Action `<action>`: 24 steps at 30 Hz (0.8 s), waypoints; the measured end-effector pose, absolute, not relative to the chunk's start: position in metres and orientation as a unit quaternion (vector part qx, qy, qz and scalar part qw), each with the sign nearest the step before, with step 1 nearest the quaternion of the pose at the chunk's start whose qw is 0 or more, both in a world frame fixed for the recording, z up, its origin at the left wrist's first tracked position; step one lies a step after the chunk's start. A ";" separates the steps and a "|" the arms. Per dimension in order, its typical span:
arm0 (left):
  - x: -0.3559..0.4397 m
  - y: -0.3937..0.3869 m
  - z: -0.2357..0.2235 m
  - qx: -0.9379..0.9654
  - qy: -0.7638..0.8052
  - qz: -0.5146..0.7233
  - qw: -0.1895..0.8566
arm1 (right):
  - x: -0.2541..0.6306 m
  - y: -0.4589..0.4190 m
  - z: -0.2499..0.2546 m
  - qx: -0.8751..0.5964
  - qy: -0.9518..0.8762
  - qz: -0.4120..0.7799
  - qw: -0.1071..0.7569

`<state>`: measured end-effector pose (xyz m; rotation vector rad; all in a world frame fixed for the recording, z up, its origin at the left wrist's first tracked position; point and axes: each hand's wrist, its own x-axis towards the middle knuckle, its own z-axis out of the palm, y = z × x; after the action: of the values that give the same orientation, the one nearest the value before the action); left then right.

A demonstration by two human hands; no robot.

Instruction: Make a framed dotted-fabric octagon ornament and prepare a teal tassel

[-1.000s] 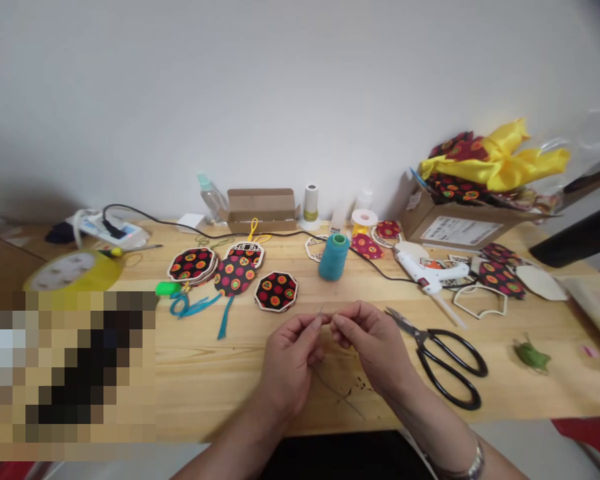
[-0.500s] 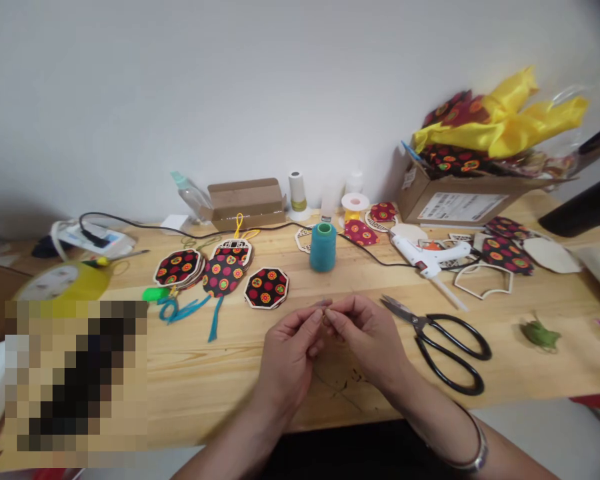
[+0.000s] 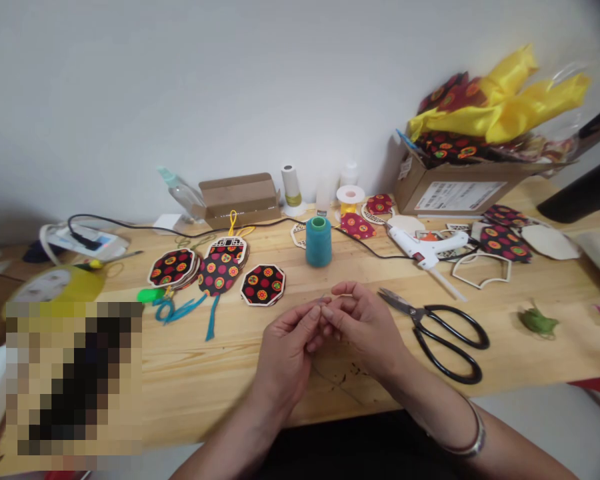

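Observation:
My left hand (image 3: 289,343) and my right hand (image 3: 367,330) meet fingertip to fingertip above the wooden table. Between them is pinched a thin thread (image 3: 341,387), whose grey-green tail trails down over the tabletop below my palms; the part at the fingertips is mostly hidden. Just beyond my hands stands a teal thread spool (image 3: 319,245). Black-handled scissors (image 3: 430,327) lie to the right of my right hand, blades slightly parted. Left of the spool rests an octagonal floral fabric piece (image 3: 263,285) with a pale edge.
More floral pieces (image 3: 173,268) with teal ribbons lie at the left, near yellow tape (image 3: 75,288). A white glue gun (image 3: 425,243) sits behind the scissors. Green thread (image 3: 537,321) lies at the right. A cardboard box (image 3: 460,190) overflows with fabric at the back.
The view has shifted slightly, so objects on the table sit a little higher and further left. My fingertips stay together; my right hand's other fingers have lifted and spread a bit.

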<state>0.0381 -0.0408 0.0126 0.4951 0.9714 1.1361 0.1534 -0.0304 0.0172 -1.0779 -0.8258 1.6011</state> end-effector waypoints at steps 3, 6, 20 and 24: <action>0.037 -0.041 0.013 0.229 0.430 0.505 0.712 | 0.153 -0.030 0.016 -0.443 -0.341 0.671 0.487; 0.037 -0.041 0.014 0.233 0.426 0.499 0.718 | 0.154 -0.029 0.015 -0.441 -0.336 0.679 0.482; 0.031 -0.042 0.020 0.189 0.464 0.497 0.709 | 0.155 -0.031 0.019 -0.509 -0.425 0.588 0.464; 0.029 -0.043 0.020 0.171 0.462 0.498 0.714 | 0.154 -0.031 0.018 -0.542 -0.484 0.517 0.453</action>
<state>0.0294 -0.0429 0.0201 0.3799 1.0241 1.1033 0.1544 -0.0314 0.0182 -1.3372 -1.1959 1.2761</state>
